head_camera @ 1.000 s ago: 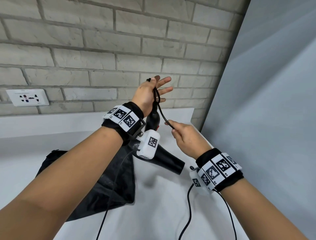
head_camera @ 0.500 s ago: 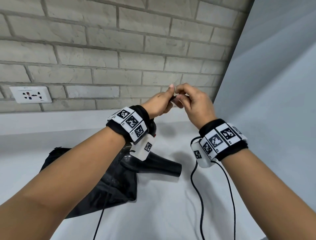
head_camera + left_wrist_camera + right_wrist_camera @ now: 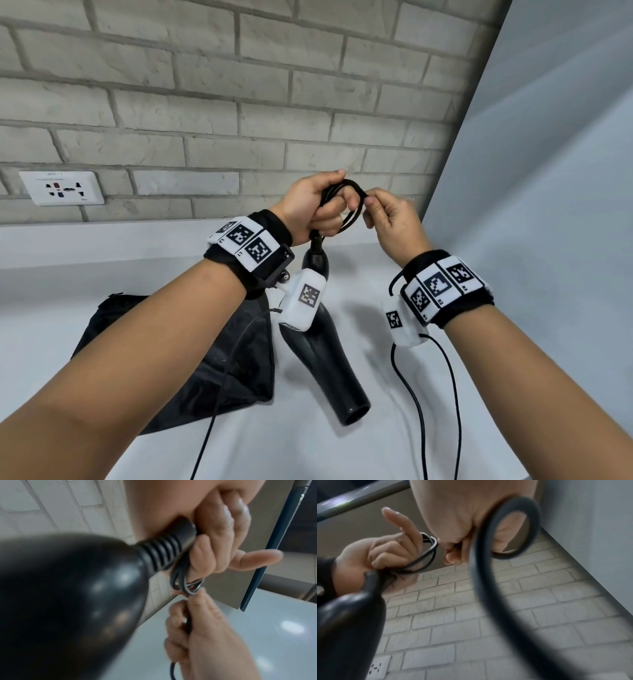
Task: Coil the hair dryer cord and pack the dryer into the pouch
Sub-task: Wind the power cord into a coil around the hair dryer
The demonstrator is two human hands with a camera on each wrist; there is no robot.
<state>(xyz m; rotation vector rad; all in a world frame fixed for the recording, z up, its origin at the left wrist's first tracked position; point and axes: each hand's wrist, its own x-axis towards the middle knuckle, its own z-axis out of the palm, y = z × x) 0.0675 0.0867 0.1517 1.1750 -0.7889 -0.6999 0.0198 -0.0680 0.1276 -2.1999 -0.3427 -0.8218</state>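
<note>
1. While my left hand [image 3: 310,205] grips the cord [image 3: 346,202] where it leaves the hair dryer [image 3: 325,356], fingers curled round the loops and forefinger pointing out, I judge the coiling step is under way, not finished.
2. My right hand [image 3: 394,222] pinches the cord between thumb and fingers, just beside the left hand, at the top of the small loops gathered there.
3. From that pinch the cord passes down through my right hand; how much of it is left to coil I cannot tell.
4. Hanging from my left hand, the hair dryer points its nozzle down toward the tabletop [image 3: 308,452]; whether it touches I cannot tell.
5. Left of the dryer, the black pouch [image 3: 171,359] lies flat on the tabletop, with nothing packed in it that I can see.
6. Next, I reckon, the right hand should slide down the cord for fresh slack and lay another loop into the left, which must keep its grip so the coil does not spring apart.
</note>
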